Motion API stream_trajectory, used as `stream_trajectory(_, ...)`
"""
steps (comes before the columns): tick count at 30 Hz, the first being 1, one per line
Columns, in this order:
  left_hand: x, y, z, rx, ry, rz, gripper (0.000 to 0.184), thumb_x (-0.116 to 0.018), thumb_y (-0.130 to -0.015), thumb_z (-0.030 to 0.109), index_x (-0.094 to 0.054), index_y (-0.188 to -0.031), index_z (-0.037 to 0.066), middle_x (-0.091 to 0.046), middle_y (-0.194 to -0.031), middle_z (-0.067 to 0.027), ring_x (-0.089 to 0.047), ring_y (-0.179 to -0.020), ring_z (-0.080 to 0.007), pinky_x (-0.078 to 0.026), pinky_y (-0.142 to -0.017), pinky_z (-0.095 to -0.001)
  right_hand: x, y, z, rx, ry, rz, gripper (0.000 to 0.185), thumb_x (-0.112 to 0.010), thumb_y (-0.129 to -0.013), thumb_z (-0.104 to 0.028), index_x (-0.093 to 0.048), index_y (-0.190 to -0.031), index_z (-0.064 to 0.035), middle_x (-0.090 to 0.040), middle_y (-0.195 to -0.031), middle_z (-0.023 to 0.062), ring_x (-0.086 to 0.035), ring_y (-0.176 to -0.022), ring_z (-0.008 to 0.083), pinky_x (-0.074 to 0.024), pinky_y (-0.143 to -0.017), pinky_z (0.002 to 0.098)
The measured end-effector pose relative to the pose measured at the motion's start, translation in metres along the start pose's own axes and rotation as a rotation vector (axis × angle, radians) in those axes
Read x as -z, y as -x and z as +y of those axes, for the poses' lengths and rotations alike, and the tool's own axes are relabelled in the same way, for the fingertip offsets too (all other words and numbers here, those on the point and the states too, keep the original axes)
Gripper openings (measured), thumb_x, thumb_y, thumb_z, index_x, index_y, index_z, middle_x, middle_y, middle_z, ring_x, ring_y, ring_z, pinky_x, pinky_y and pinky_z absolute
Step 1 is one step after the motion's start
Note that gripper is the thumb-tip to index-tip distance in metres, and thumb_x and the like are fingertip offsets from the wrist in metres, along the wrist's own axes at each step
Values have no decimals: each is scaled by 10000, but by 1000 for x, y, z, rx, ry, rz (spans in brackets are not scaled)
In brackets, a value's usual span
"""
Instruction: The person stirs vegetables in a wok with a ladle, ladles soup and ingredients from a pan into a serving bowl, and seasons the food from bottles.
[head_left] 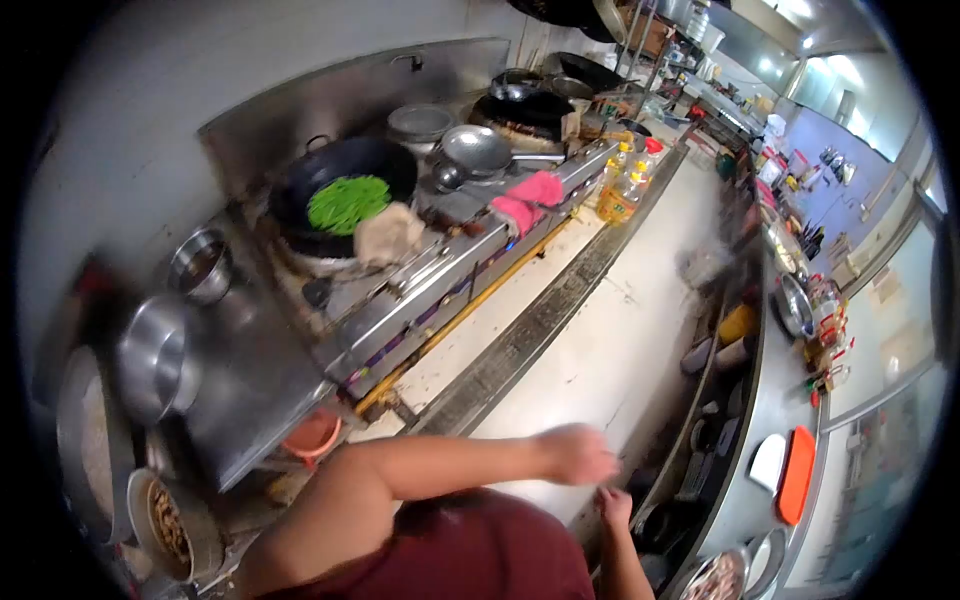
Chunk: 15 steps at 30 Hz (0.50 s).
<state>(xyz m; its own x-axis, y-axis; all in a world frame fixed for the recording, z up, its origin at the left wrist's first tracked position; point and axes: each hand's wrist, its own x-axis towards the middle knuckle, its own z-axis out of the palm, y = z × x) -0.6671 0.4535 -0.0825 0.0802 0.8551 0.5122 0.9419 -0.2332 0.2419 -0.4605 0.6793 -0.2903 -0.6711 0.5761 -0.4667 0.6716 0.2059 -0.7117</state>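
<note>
My left hand (580, 455) reaches across in front of my dark red shirt, over the pale floor. It is smeared by motion, and its fingers cannot be made out. Close below it is my right hand (615, 503), near the lower shelves on the right. Its fingers look curled closed; whatever may be in them is hidden. Away from both hands, green vegetables (348, 204) lie in a black wok (290, 190) on the stove. A tan cloth (390, 235) rests against the wok's front rim.
A pink cloth (527, 203) and a metal strainer (475, 148) lie along the stove. Oil bottles (622, 195) stand at its far end. To the right, a long counter (738, 440) holds an orange tray (797, 475) and metal bowls. Steel pots (160, 355) are at the left.
</note>
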Motion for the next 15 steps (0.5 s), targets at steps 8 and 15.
stream_trajectory(8,-48,168,-181,1184,185,-420,411,-568,-789,156,-513,-1187,67,-578,-1101,-188,-575,-1017,-342,-488,-835,-440,46,-102,27,-648,-17,33,610,-566,-888,-152,-264,-1402,-23,-624,-1048,243,-661,-664,338,-546,-512,395)
stream_trajectory(15,-78,229,-261,1508,317,-623,326,-604,-779,293,-624,-964,25,-616,-1015,-176,-598,-969,-319,-497,-817,-431,34,-420,93,-235,408,-339,438,-703,-775,-180,-565,-1160,-24,-648,-697,117,-598,-558,199,-499,-559,328)
